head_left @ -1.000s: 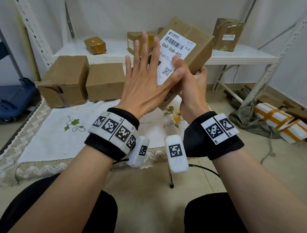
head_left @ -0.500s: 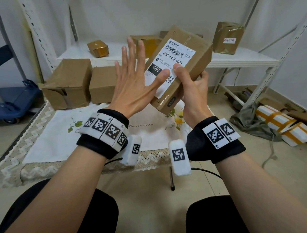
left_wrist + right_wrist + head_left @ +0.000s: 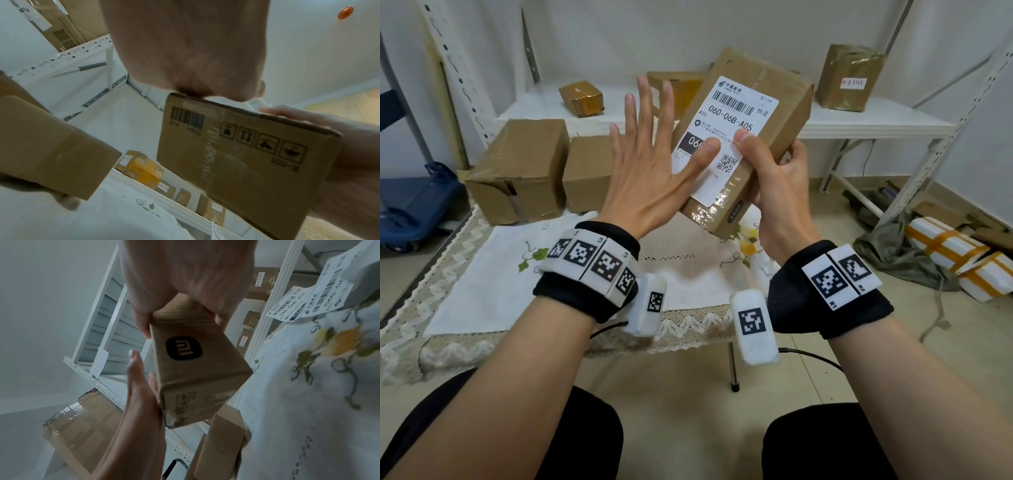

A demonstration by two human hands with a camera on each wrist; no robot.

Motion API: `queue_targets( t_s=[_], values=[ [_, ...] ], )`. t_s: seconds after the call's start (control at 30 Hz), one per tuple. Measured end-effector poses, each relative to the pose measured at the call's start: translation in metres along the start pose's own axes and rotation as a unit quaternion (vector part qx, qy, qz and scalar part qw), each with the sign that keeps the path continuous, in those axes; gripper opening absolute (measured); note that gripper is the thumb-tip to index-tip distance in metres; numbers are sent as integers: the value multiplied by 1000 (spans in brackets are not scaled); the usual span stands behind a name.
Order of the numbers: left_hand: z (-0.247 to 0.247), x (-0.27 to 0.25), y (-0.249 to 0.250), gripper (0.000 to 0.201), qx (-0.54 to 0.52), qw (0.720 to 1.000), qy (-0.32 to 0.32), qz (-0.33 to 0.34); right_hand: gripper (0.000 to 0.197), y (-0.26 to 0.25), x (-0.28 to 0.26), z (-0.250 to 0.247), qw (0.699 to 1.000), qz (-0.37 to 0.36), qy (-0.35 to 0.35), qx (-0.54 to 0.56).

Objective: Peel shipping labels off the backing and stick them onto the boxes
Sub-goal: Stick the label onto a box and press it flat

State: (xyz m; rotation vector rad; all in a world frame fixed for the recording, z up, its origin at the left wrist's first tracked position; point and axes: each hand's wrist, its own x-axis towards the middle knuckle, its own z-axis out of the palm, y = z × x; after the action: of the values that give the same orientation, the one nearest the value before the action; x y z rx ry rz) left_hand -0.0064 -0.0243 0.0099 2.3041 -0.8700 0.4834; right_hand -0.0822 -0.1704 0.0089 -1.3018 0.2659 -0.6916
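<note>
A small brown cardboard box [image 3: 784,113] is held tilted in the air above the table. A white shipping label [image 3: 736,113] reading 060-06B-A05 lies stuck on its upper face. My right hand [image 3: 767,178] grips the box from the right, thumb on the label, fingers wrapped behind. My left hand [image 3: 650,164] is flat with straight spread fingers, its thumb pressing the label's lower left part. The left wrist view shows the box's underside [image 3: 246,155] with printed handling symbols. In the right wrist view the box's end [image 3: 185,353] carries a black logo, and more printed labels [image 3: 308,305] lie on the cloth.
Two larger brown boxes [image 3: 517,171] [image 3: 592,171] stand at the back of the embroidered white cloth [image 3: 482,274]. A white shelf [image 3: 859,120] behind holds several small taped parcels. Wrapped white packages [image 3: 955,250] lie on the floor at right; a blue cart [image 3: 410,202] is at left.
The box has come lower and nearer. My left hand has slid down and left off the label's middle, so more of the label shows; only its thumb now rests on the label.
</note>
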Motion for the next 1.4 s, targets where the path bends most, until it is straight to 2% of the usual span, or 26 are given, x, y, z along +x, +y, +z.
queue_targets(
  t_s=[0.17,0.37,0.7,0.87,1.13,1.4],
  values=[
    [-1,-4,9,103,3,999,-9,31,89,3,3,1,1000,2,22,-7],
    [15,-11,36,105,20,996,-52,75,95,7,7,2,998,9,49,26],
    [16,-4,18,96,-14,999,-39,26,90,9,10,-1,998,-2,54,10],
    [14,-3,6,100,-20,1000,-22,4,93,11,10,0,998,2,56,5],
    [14,-7,31,108,3,997,-39,59,97,12,10,3,998,4,61,18],
    [12,-4,20,105,-13,999,-25,34,88,7,6,2,1000,-4,26,-3]
  ],
)
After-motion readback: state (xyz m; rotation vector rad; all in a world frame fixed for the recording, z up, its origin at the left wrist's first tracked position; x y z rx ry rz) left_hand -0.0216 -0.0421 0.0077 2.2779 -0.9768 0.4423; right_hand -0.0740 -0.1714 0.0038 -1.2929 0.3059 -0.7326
